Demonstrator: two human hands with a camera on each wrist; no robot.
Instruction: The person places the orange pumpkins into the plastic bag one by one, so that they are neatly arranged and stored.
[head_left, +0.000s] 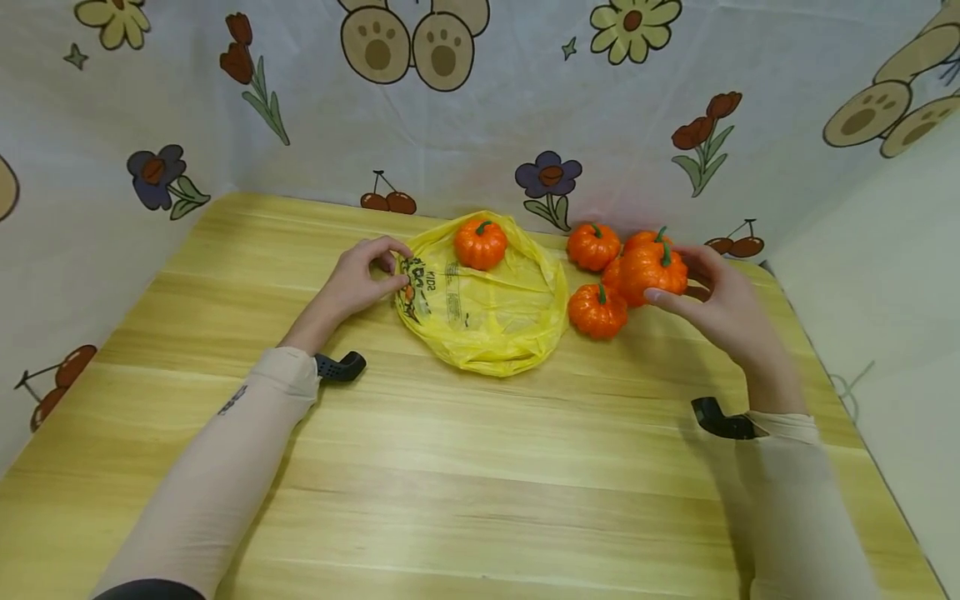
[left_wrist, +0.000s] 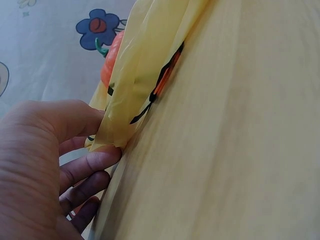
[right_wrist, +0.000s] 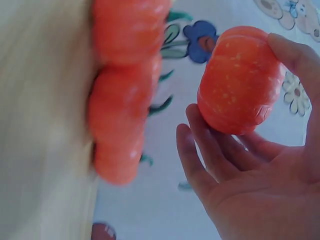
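Note:
A yellow plastic bag (head_left: 495, 312) with dark print lies spread on the table, its rim forming a rough ring. My left hand (head_left: 362, 279) pinches the bag's left rim between thumb and finger; the left wrist view shows the thin yellow film (left_wrist: 125, 100) between them. One small orange pumpkin (head_left: 481, 244) with a green stem sits within the ring near its back. My right hand (head_left: 720, 304) holds another orange pumpkin (right_wrist: 242, 80) between thumb and fingers, raised off the table. Several more pumpkins (head_left: 597, 312) stand grouped on the table beside the bag's right side, partly behind the held one.
The wooden table (head_left: 480, 475) ends at a patterned cloth backdrop (head_left: 465, 142) behind the bag and pumpkins. A pale wall (head_left: 885, 275) borders the right edge. A black curved mount sticks out at each wrist.

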